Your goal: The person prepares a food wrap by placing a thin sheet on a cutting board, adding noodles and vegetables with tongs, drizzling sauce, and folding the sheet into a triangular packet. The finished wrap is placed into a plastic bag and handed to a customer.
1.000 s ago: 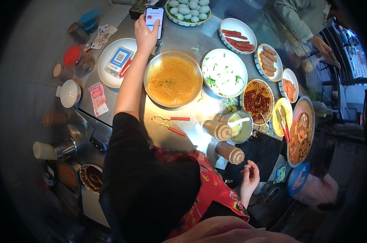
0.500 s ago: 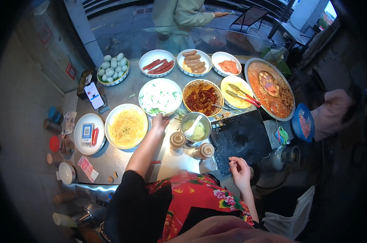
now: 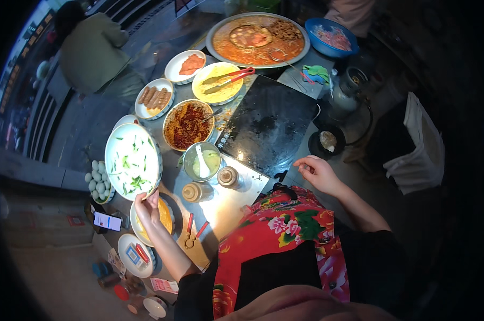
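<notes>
My left hand (image 3: 148, 208) grips the near rim of a white bowl (image 3: 113, 166) holding green and pale cut vegetable strips. The bowl is raised and tilted toward me, partly covering a bowl of yellow shreds (image 3: 167, 215) and another dish behind. Beyond the table's near edge, my right hand (image 3: 319, 174) hovers with loosely bent fingers apart and nothing in them. Nearest to it is the black flat plate (image 3: 269, 125). Between my hands stand a metal pot (image 3: 216, 172) with a white spoon (image 3: 202, 160) and two brown-filled jars, one (image 3: 228, 176) right of the other (image 3: 195, 191).
Bowls of chilli flakes (image 3: 187, 125), sausages (image 3: 155, 99) and yellow food with red-handled tongs (image 3: 236, 76) line the far side. A large stew pan (image 3: 258, 40) stands beyond. A red-handled tool (image 3: 190, 227) lies near my left forearm. One person (image 3: 92, 51) is beyond the counter; another's sleeve (image 3: 350, 15) shows.
My left hand has lifted the vegetable bowl off the table and tipped it toward me. My view has turned to the right. My right hand remains empty.
</notes>
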{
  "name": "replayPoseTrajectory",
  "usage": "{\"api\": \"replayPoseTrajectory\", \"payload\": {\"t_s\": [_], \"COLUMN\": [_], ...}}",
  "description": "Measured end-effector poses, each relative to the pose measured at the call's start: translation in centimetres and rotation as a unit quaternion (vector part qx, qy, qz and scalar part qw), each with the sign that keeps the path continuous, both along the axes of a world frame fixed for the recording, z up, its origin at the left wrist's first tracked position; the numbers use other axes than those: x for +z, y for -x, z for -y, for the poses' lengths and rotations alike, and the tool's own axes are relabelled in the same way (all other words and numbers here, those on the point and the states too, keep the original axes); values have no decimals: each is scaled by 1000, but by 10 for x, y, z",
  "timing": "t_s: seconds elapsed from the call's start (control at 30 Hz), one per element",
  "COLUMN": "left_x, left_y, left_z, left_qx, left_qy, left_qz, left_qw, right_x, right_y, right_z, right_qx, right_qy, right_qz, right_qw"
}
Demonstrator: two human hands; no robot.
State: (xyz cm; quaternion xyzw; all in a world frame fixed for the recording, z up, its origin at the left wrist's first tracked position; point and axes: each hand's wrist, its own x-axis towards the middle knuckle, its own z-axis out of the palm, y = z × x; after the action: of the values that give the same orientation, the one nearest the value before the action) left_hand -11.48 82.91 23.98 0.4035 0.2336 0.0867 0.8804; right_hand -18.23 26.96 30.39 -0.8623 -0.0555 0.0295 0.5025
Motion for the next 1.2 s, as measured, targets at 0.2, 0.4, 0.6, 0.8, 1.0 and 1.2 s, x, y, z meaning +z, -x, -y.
{"api": "replayPoseTrajectory", "payload": {"t_s": [0.2,0.4,0.6,0.8,1.0,1.2], "left_x": [74,111,98,85,91,85], "left_y": [45,78,93,118,132,170], "left_z": [16,144,314,488,683,871], "left_qx": [-19,-67,-237,-470,-661,-821], "left_qy": [-125,-136,-86,-87,-140,-237], "left_qz": [103,56,-83,-21,-16,44], "left_qw": [987,987,964,878,737,517], "right_x": [-85,-195,-262,-207,-99,-47], "right_y": [73,157,190,257,347,426], "right_z": [65,152,203,270,351,366], "right_qx": [-91,-37,-79,-205,-278,-374], "right_qy": [35,192,146,55,-433,-593], "right_qz": [-174,-312,-359,-308,-65,125], "right_qw": [980,930,918,927,855,702]}}
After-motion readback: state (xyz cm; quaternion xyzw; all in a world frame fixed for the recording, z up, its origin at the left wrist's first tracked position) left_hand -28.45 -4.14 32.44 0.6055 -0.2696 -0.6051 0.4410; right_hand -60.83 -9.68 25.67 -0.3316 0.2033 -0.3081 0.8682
